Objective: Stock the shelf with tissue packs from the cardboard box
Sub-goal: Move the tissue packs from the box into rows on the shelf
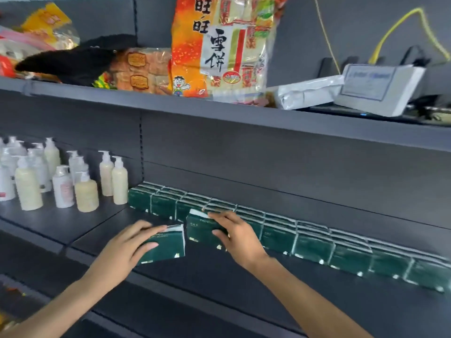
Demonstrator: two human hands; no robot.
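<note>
Dark grey shelf (102, 228) carries a row of green tissue packs (314, 242) along its back. Left hand (129, 242) grips a pack (168, 247) lying flat, just left of the upright pack (200, 230) pinched by the right hand (239, 237), which touches the row; the flat pack likely needs standing up beside it.

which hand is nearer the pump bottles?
Left. The left hand grips a tissue pack just right of the pump bottles; the right hand holds another pack farther right.
</note>
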